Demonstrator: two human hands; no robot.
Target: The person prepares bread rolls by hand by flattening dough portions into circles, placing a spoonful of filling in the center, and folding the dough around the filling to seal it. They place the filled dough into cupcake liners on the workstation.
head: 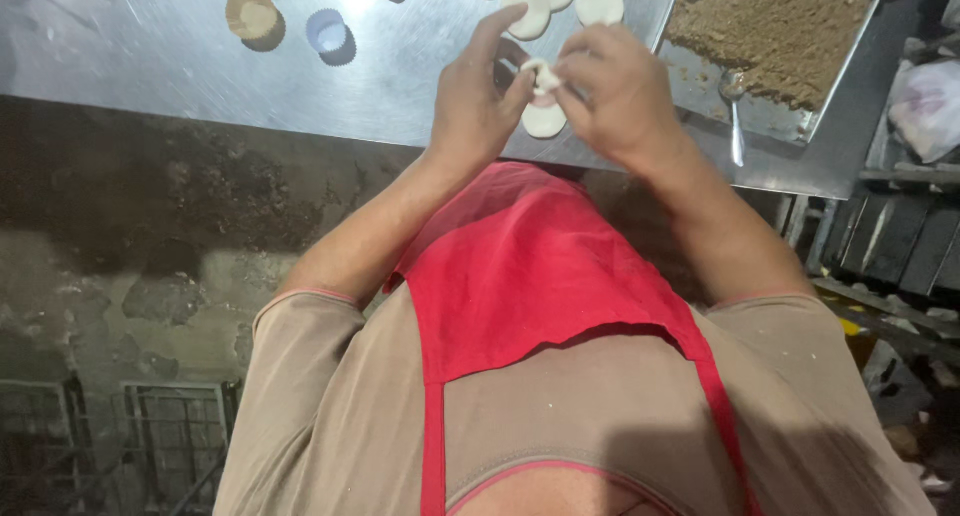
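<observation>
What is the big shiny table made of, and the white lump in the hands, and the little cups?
Table: probably steel, grey and glossy with light glare. White lump: looks like soft dough, matte, pinched by the fingers of the left hand and right hand. Little cups: likely thin paper, with pleated, fluted walls.

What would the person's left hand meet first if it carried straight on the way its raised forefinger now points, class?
Probably the flat white dough rounds lying on the steel table. The left hand points up the picture toward them, but height above the table is unclear.
</observation>
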